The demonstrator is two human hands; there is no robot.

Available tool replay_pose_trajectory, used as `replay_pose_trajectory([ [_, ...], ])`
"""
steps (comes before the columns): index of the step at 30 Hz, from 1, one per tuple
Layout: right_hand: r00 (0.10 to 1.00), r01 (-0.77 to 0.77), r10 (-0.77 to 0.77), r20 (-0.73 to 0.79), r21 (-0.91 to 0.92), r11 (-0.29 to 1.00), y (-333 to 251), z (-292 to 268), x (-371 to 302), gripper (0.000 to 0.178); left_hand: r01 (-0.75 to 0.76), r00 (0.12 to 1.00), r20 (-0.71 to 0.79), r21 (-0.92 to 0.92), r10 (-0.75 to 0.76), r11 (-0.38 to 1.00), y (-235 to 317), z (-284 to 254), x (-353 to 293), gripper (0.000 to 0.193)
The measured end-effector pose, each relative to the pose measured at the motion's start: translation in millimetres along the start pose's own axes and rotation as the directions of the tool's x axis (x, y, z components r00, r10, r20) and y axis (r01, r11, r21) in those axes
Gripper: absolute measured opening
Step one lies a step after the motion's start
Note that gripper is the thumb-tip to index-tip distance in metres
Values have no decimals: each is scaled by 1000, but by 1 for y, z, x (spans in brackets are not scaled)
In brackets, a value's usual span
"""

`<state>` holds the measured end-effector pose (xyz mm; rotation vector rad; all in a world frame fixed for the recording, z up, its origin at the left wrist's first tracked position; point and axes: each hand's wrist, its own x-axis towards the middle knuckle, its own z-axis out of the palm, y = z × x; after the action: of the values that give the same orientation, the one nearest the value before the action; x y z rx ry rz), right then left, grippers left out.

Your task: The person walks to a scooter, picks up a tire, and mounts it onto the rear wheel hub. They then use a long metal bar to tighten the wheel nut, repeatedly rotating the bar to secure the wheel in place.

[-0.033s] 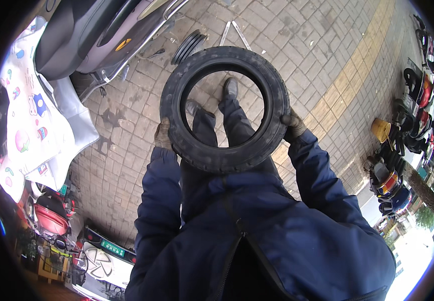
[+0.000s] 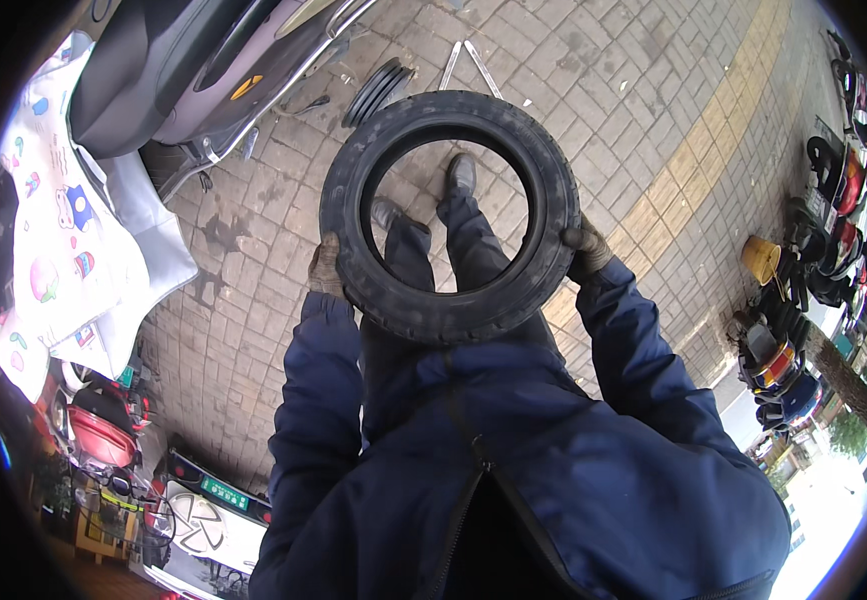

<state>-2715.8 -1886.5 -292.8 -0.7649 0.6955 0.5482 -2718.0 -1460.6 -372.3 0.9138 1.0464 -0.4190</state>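
Note:
A black scooter tyre [image 2: 443, 316] is held up in front of my waist, its round opening facing me. Through that opening show my shoes and trouser legs on the paving. My left hand [image 2: 325, 266], in a worn brownish glove, grips the tyre's left edge. On the opposite edge my right hand [image 2: 586, 248], gloved alike, is closed round the tread with the thumb on the sidewall. The fingers of both hands are partly hidden behind the rubber. Past the tyre's far edge lies a dark wheel rim [image 2: 377, 92] on the ground.
Two slim metal bars [image 2: 481, 69] lie beyond the tyre. A scooter [image 2: 203, 90] stands at the far left, beside a white patterned cover [image 2: 83, 240]. Parked scooters [image 2: 838, 220] and a yellow bucket [image 2: 759, 259] line the right. A red scooter [image 2: 103, 432] stands at the near left.

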Motion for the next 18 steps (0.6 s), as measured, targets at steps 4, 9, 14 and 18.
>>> replay_pose_trajectory([
  [4,1000,22,-22,-11,16,1000,0,0,4,80,-19,1000,10,-9,19,1000,-3,-1,0,54],
  [9,1000,0,0,23,3,1000,0,-3,8,80,13,999,-46,-35,-15,999,-5,-4,9,50],
  [14,1000,7,-7,8,-14,1000,-3,-2,9,82,3,1000,-3,-60,-3,998,-6,-6,10,49],
  [18,1000,19,-19,-2,-27,999,-5,4,8,83,1,1000,-13,-67,-2,998,-5,-2,5,49],
])
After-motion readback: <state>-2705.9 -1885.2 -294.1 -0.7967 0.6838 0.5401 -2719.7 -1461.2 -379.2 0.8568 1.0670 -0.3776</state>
